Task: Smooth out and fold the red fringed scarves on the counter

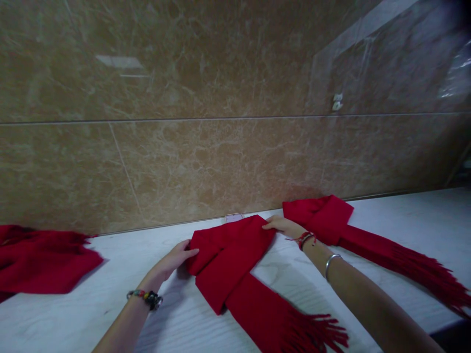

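Observation:
A red scarf with a fringed end lies folded across itself on the pale table, its tail running toward the lower right. At its left edge, my left hand pinches the cloth between thumb and fingers. My right hand grips the upper right corner of the same scarf. Beaded bracelets circle my left wrist; a red cord and a silver bangle are on my right arm.
Another folded red scarf lies to the right, its fringe reaching the table's right side. More red cloth is bunched at the left. A phone-like object rests against the marble wall behind the table.

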Motion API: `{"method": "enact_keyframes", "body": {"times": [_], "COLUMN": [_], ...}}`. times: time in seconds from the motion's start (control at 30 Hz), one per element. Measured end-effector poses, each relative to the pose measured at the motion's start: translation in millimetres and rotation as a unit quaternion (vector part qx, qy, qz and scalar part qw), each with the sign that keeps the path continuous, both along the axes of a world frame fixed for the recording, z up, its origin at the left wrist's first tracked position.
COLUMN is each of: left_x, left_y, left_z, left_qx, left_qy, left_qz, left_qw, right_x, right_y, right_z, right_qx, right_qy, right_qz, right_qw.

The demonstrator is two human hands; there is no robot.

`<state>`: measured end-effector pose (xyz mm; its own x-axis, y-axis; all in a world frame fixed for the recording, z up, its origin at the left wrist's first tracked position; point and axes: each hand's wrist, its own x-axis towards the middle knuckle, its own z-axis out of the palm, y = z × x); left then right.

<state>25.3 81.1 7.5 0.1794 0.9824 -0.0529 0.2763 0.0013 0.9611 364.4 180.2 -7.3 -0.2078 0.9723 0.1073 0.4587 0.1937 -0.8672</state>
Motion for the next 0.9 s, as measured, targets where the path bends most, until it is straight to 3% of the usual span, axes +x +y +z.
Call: {"method": "enact_keyframes", "body": {"times": [0.13,0.27,0.47,0.67,0.9], "left_x": [2.3,26.5,101.2,189.5,266.4], "left_y": [3.9,12.9,28.0,55.4,97.5], "left_z": [2.0,14.1,33.7,39.6,32.6], "left_qx": [0.061,0.090,0.095,0.064,0.031], "left_qy": [-0.009,-0.034,-0.093,-0.173,-0.228], "left_qz": [0.067,0.047,-0.009,-0.071,-0.081], "left_qw": [0.996,0.994,0.991,0.980,0.970], "right_x": [12.6,45.2,131.7,220.7,283.9], "right_y": [-13.6,-29.6,-49.0,-55.1,-14.3], "right_z": [6.8,19.8,57.1,96.0,142.2], "right_qx": [-0.030,-0.013,0.023,0.035,0.048], "right_qy": [0.079,0.122,0.113,0.065,-0.034], "right_qz": [0.035,0.012,-0.059,-0.131,-0.176], "right_qw": [0.996,0.992,0.992,0.989,0.983]}}
